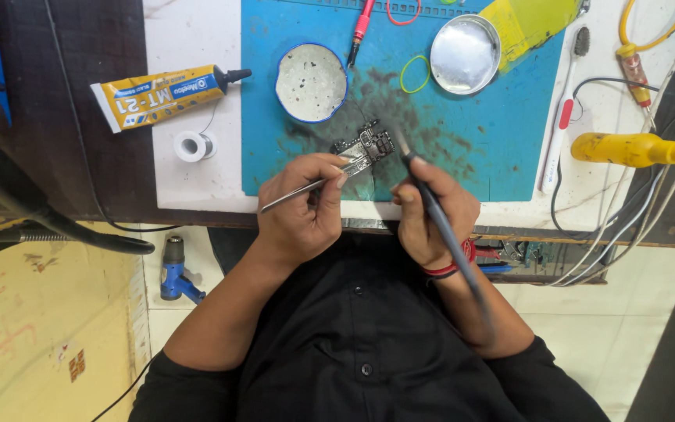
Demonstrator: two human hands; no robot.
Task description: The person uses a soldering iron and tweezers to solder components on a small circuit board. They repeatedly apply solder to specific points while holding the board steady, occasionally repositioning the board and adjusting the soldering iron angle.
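Single head-worn view, looking steeply down, close over the blue work mat (494, 141) at the bench edge

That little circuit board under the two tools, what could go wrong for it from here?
The circuit board is pinned only by the tweezers in the left hand, so it might slip as the soldering iron in the right hand presses beside it. The iron's tip could also touch neighbouring parts on such a crowded board. The board lies near the front edge of the blue mat, so a nudge might send it off the bench.
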